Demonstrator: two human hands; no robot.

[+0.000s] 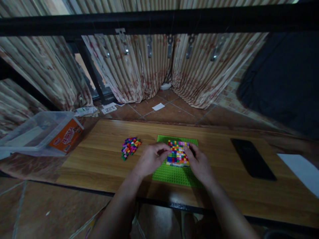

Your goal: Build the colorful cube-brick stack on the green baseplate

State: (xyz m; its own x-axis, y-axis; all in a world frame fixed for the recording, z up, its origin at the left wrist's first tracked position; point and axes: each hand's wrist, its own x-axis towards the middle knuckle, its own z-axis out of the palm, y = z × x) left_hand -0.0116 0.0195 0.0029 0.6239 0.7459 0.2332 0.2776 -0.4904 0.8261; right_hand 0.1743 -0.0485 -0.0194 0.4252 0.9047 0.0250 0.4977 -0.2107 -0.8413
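Observation:
A green studded baseplate (171, 177) lies on the wooden table. On it sits a block of small toy bricks (177, 153) in many colours, with a pale strip along its near edge. My left hand (153, 157) is closed in a pinch at the block's left edge; whatever is between thumb and forefinger is too small to make out. At the right edge my right hand (199, 161) has its thumb and bent fingers against the block, gripping that side. Left of my left hand is a pile of loose coloured bricks (131, 147).
The table (99, 166) also bears a flat black object (253, 159) on the right, with white paper (300, 169) beyond it. A clear plastic box (37, 132) with an orange label stands at the left. Patterned curtains (139, 73) hang behind, below a dark bar (159, 21).

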